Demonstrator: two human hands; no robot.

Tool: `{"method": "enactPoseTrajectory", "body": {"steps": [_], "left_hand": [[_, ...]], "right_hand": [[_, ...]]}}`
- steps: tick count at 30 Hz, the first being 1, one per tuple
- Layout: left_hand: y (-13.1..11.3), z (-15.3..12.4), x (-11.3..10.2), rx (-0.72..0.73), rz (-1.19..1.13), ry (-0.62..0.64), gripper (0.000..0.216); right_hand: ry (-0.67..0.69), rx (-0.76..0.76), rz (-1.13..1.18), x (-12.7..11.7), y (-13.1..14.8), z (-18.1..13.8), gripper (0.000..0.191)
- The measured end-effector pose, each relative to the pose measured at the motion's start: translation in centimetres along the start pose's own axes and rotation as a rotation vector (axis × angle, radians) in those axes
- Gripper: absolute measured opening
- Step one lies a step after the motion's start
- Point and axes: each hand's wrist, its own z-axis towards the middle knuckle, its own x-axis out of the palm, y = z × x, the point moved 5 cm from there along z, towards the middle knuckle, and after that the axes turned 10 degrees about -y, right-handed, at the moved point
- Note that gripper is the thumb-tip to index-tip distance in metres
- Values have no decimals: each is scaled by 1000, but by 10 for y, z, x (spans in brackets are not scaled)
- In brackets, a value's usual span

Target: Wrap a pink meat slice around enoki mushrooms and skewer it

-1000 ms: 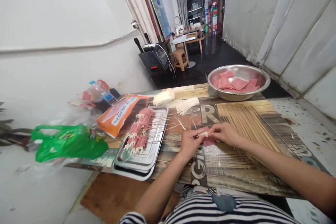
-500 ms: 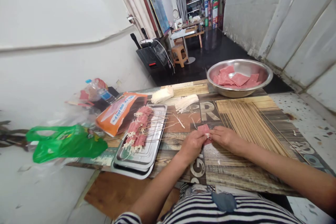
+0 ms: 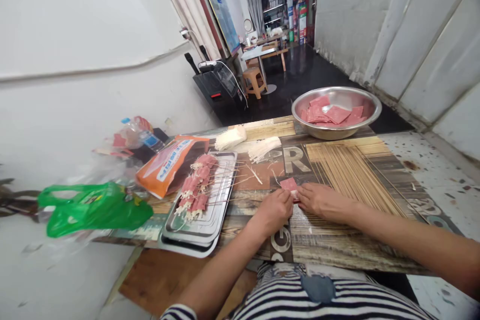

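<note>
Head view, tray (image 3: 214, 224) of rolled skewers (image 3: 195, 191) at nine o'clock, my left grip (image 3: 276, 210) clamped on a pink slice (image 3: 288, 184) at dial centre, right grip (image 3: 318, 201) likewise, steel bowl (image 3: 333, 133) at one o'clock, thin sticks (image 3: 352, 172) at two o'clock.

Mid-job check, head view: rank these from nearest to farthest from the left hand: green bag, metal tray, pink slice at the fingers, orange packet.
1. Pink slice: at the left hand itself.
2. Metal tray: to its left.
3. Orange packet: past the tray, farther left.
4. Green bag: farthest left.
</note>
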Motion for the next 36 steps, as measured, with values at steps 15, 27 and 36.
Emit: {"method": "enactPoseTrajectory", "body": {"steps": [15, 27, 36], "left_hand": [[17, -4, -16, -448, -278, -243, 23], [32, 9, -8, -694, -577, -59, 9], [44, 15, 1, -748, -696, 92, 12]], "right_hand": [[-57, 846, 709, 8, -38, 1, 13], [-52, 778, 600, 12, -35, -3, 23], [-377, 133, -43, -28, 20, 6, 32]]}}
